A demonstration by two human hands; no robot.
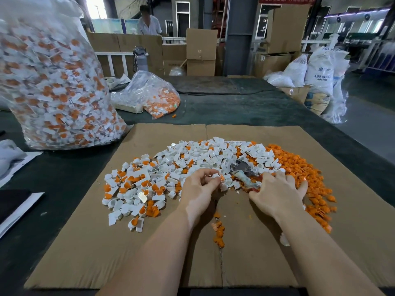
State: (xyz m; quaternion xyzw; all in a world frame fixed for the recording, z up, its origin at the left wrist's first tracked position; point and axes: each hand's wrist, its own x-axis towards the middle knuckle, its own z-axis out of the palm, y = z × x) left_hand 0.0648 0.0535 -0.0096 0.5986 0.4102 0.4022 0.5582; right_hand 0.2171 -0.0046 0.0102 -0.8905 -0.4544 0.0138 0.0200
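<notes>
Far left, a tall clear plastic bag (57, 92) stands packed full on the dark green table cover (235, 105). A smaller, slumped clear bag (149, 92) lies further back, in front of a grey water bottle (141, 58). Beyond the table, brown cardboard boxes (201, 52) stack up beside a steel column (240, 33), and a person in a white shirt (149, 23) bends there. Off right, white ABS resin sacks (320, 69) lean together on the floor.

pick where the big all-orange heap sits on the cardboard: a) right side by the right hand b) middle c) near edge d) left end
a: the orange heap lies at the right of the cardboard, with the right hand resting on it, while white pieces fill the middle.
</notes>
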